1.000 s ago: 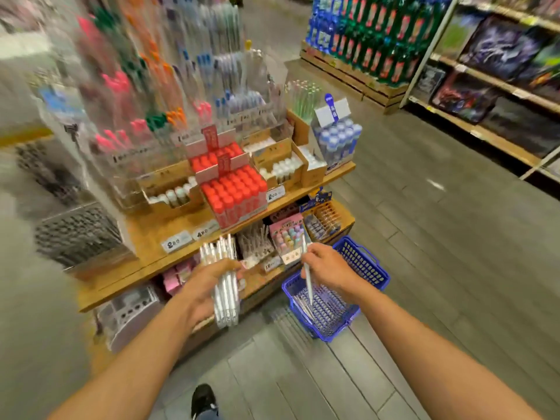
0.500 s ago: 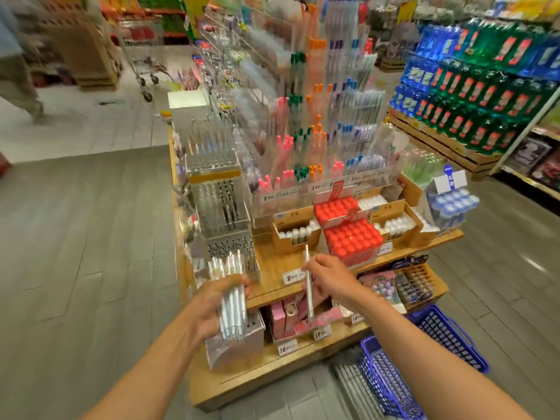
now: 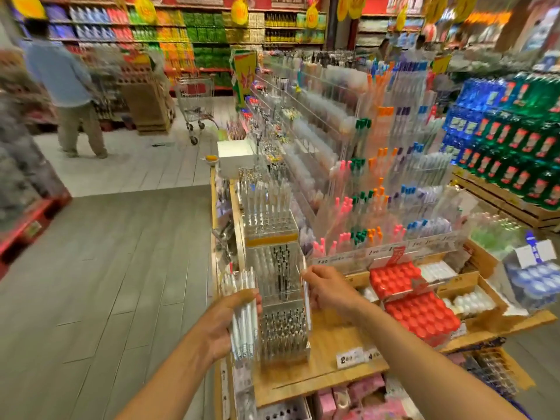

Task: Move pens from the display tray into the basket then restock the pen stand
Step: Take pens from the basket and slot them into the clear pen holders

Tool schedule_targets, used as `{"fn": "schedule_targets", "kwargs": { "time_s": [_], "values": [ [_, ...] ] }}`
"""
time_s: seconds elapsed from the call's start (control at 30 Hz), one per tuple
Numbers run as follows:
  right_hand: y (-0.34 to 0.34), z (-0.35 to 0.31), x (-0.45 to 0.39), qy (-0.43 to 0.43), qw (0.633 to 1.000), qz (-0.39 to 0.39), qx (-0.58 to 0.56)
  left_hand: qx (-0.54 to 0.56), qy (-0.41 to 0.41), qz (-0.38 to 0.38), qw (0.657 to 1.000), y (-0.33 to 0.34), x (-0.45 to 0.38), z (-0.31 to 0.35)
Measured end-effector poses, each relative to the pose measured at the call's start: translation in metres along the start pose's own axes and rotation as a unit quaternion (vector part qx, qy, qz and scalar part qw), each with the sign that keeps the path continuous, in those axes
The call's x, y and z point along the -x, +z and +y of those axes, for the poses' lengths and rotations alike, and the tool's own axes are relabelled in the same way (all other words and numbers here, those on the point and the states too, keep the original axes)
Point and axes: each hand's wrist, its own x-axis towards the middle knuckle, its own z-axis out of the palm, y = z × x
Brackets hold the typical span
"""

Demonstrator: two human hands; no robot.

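Observation:
My left hand grips a bundle of white pens, held upright just left of the clear tiered pen stand. My right hand pinches a single white pen, held upright against the stand's right edge at its middle tier. The stand sits on the left end of the wooden shelf; its lower tiers hold several dark-tipped pens and its top tier holds clear pens. The basket is out of view.
Red-capped items in boxes lie right of my right hand. Tall racks of coloured pens rise behind the stand. A person and a shopping cart stand far back on the open floor at left.
My view has swung up from the blue basket on the floor to the pen stand. Both hands rose with their pens, and the right hand brought its pen to the stand's side.

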Motion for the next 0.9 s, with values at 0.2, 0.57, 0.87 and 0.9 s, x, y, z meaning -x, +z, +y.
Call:
{"fn": "schedule_targets", "kwargs": {
  "time_s": [0.2,0.57,0.87,0.9],
  "values": [
    [-0.032,-0.027,-0.061,-0.061,0.997,0.003,0.042,0.016,0.026,0.021,0.999,0.03,-0.037,0.04],
    [-0.074,-0.083,-0.151,-0.226,0.955,0.134,0.138,0.065,0.029,0.024,0.997,0.045,-0.095,0.067],
    [-0.055,-0.076,-0.177,-0.199,0.932,0.096,0.288,0.057,0.019,0.01,0.998,0.036,-0.108,0.088],
    [-0.053,-0.077,-0.179,-0.192,0.928,0.092,0.306,0.055,0.018,0.012,0.998,0.035,-0.109,0.089]
  ]
}}
